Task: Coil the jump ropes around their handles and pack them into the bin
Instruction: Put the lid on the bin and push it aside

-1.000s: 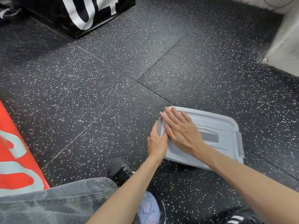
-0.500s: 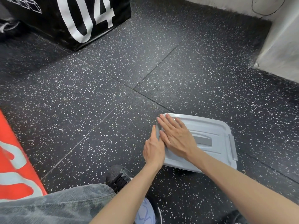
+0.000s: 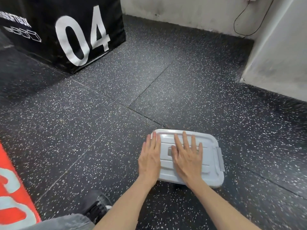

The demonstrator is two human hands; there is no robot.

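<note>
Right hand (image 3: 186, 159) lies flat, fingers straight, on the bin lid (image 3: 211, 165). Left hand (image 3: 149, 159), fingers straight, presses the lid's edge just beside it.

Open speckled floor (image 3: 103, 123) around lidded bin (image 3: 211, 166), black box (image 3: 66, 35) far left, wall (image 3: 279, 52) right

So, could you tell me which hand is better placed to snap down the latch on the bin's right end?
The right hand. It lies flat on the lid, beside the grey latch. The left hand rests on the opposite edge.
</note>
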